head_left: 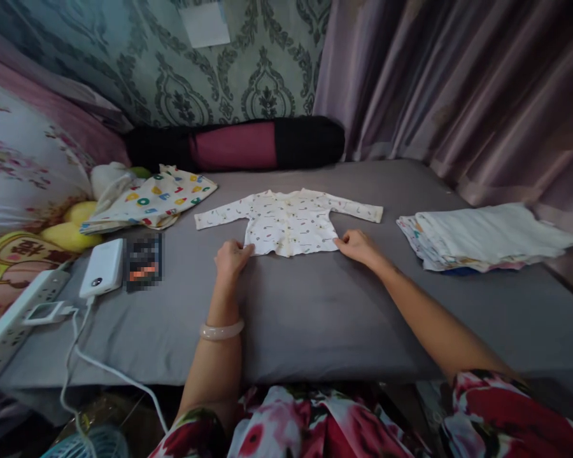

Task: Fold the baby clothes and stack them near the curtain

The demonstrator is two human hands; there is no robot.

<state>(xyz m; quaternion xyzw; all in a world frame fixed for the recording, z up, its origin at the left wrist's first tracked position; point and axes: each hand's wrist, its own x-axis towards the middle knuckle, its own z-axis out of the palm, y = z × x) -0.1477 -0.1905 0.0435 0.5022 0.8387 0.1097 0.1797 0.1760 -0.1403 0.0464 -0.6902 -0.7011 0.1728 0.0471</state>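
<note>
A small white long-sleeved baby shirt [290, 222] with a tiny scattered print lies flat on the grey sheet [305, 312], both sleeves spread out sideways. My left hand [232, 257] pinches its lower left corner between thumb and fingers. At the lower right corner, my right hand [358, 247] grips the hem in the same way. The neckline points away from me, toward the wall. A pale bangle [222, 331] circles my left wrist.
Folded white clothes [477, 235] are stacked at the right. At the left lie a patterned cloth [157, 197], a white power bank [102, 268], a blurred dark packet [144, 262] and a power strip [21, 318] with cables. A black-and-maroon bolster [233, 145] lines the back.
</note>
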